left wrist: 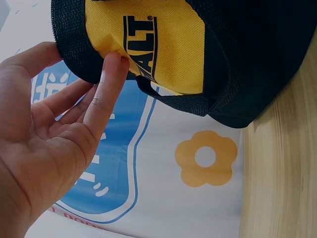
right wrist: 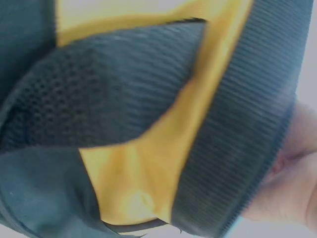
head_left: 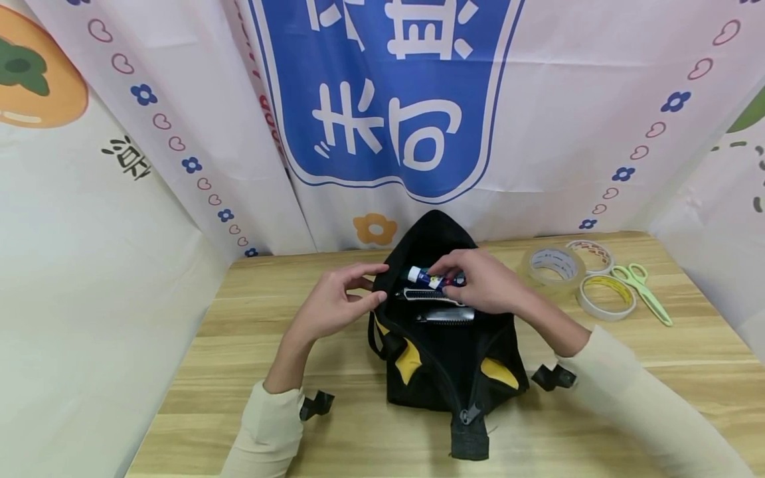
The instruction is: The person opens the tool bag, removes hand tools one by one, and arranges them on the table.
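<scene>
A black and yellow tool bag [head_left: 418, 392] sits unzipped on the table, its mouth gaping. My left hand [head_left: 337, 299] holds the bag's left rim; in the left wrist view the thumb presses the yellow side [left wrist: 178, 49] and the index fingertip is hidden behind the black band. Inside the mouth, my right hand [head_left: 484, 282] pinches a blue glue stick [head_left: 427, 277] with a white cap. Just below it lie a utility knife [head_left: 427, 295] and a second, grey one [head_left: 448, 316]. In the right wrist view the bag's wall [right wrist: 233, 124] covers most of my right hand.
Right of the bag are a wide clear tape roll [head_left: 552, 265], a thinner tape roll [head_left: 592, 255] and a white roll with a yellow core [head_left: 606, 299]. Light green scissors [head_left: 645, 292] lie beside them. A printed cloth [head_left: 550, 133] hangs behind the wooden table [head_left: 239, 372].
</scene>
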Action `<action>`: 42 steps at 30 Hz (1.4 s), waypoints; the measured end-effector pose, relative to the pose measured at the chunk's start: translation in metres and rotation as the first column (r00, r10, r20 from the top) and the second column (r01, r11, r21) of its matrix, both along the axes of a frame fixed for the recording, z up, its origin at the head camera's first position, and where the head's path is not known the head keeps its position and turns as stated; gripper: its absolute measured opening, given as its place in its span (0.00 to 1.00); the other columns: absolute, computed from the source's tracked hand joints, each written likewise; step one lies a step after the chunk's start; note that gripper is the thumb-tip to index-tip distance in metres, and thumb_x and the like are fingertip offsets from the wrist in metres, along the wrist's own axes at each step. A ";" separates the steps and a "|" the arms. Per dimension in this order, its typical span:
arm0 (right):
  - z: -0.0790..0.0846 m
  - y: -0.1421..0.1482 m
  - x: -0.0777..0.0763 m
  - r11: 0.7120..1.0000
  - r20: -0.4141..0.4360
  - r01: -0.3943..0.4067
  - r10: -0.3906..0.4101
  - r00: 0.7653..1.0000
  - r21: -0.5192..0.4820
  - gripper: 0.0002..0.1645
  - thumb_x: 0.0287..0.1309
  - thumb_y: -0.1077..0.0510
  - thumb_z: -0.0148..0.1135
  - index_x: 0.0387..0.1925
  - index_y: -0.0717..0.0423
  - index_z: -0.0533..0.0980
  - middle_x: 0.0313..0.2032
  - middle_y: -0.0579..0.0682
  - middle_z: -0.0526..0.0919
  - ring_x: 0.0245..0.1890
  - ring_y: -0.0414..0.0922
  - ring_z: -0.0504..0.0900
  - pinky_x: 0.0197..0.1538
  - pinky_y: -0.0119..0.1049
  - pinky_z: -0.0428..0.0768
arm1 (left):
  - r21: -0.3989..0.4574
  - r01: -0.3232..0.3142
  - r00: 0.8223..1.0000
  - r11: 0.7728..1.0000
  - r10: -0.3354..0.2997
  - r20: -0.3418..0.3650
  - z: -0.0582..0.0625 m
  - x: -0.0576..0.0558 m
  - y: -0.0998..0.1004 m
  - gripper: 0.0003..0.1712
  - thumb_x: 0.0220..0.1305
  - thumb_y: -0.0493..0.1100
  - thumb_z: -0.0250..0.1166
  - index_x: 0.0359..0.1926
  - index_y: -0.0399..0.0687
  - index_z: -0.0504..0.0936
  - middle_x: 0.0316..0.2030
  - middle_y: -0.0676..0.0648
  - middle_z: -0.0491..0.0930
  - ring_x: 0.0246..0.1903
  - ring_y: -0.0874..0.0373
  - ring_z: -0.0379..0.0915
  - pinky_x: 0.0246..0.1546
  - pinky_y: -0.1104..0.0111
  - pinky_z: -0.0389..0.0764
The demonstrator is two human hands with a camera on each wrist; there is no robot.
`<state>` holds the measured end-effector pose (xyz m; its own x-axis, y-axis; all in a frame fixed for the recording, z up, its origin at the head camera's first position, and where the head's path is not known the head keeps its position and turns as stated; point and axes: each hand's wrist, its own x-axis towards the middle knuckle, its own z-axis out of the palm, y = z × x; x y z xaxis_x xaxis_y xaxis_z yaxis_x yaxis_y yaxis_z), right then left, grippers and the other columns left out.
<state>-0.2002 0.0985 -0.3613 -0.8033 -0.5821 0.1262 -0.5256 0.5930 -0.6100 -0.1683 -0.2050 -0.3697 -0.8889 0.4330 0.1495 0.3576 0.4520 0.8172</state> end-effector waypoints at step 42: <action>-0.013 0.128 0.039 0.909 0.138 0.373 -0.352 0.926 -0.188 0.28 0.65 0.64 0.73 0.65 0.64 0.79 0.55 0.63 0.84 0.42 0.25 0.82 0.40 0.26 0.86 | 0.010 0.008 1.000 1.000 -0.008 -0.002 -0.001 -0.001 0.001 0.26 0.73 0.40 0.70 0.70 0.44 0.81 0.69 0.42 0.81 0.55 0.47 0.87 0.52 0.64 0.91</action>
<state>-0.1608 0.2270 -0.3746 -0.9684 -0.2180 0.1209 -0.2290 0.5860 -0.7773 -0.1688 -0.2043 -0.3708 -0.8850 0.4387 0.1561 0.3632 0.4406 0.8210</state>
